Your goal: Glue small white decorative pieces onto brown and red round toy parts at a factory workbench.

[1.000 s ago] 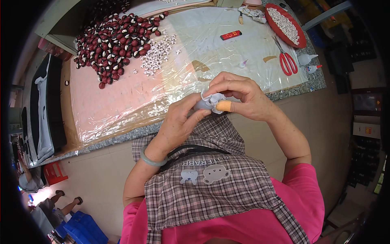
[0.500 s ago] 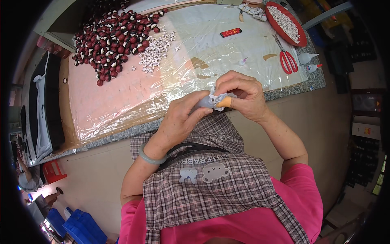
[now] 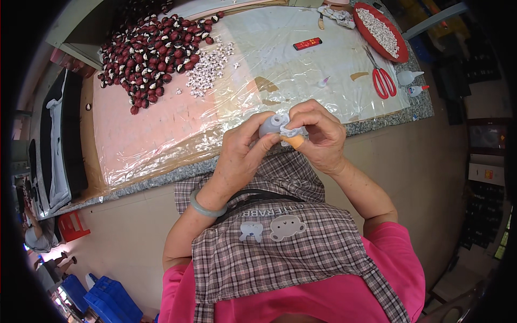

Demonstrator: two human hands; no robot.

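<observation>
Over the table's front edge, my left hand (image 3: 242, 142) is closed round a small, rounded, translucent grey bottle (image 3: 267, 127). A round, ring-like opening on it faces up. Close against it, my right hand (image 3: 322, 135) pinches a crumpled white cloth or tissue (image 3: 295, 131), which touches the bottle's side. An orange-yellow covering (image 3: 294, 141) wraps my right thumb. My fingers hide much of the bottle and cloth.
Dark red, black and white balls (image 3: 156, 59) are heaped at the back left beside small white pieces (image 3: 207, 72). To the right are red-handled scissors (image 3: 384, 82), a red tray (image 3: 401, 46) of white pieces, squeeze bottles (image 3: 407, 77) and a red-black box (image 3: 307, 43).
The bottle has been tilted in my left hand, so its round opening now shows on top. My right hand has come slightly lower and left with the cloth.
</observation>
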